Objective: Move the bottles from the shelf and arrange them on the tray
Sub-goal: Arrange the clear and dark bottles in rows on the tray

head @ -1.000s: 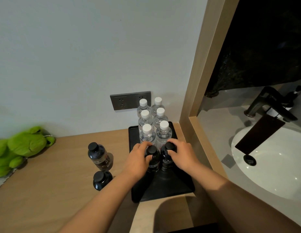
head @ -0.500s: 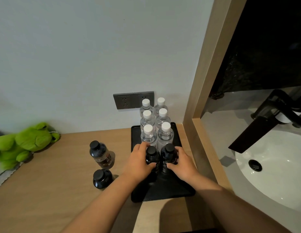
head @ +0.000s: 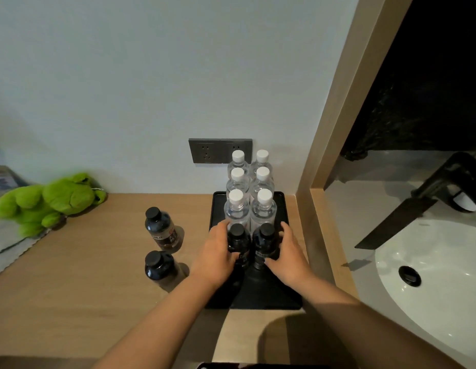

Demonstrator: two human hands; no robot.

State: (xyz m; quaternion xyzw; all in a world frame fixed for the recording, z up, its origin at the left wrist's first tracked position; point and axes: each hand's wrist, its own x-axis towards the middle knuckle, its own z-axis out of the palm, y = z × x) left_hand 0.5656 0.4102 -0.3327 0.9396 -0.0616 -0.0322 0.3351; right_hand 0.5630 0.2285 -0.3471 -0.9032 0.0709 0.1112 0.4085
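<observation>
Six clear, white-capped water bottles (head: pixel 248 198) are standing in two rows on the black tray (head: pixel 271 296), against the wall. The left hand (head: pixel 218 251) and right hand (head: pixel 288 253) are each curling their grip around a dark bottle (head: pixel 238 242) and its twin (head: pixel 266 242), side by side on the tray. Two more dark bottles (head: pixel 159 243) are waiting on the wooden surface (head: pixel 72 288), just left.

On the flat black rectangular tray (head: pixel 284 296), six clear plastic white-capped bottles (head: pixel 238 209) stand behind two dark black-capped bottles (head: pixel 263 243), with two more dark bottles (head: pixel 161 230) left on the wooden tabletop (head: pixel 72 288).
</observation>
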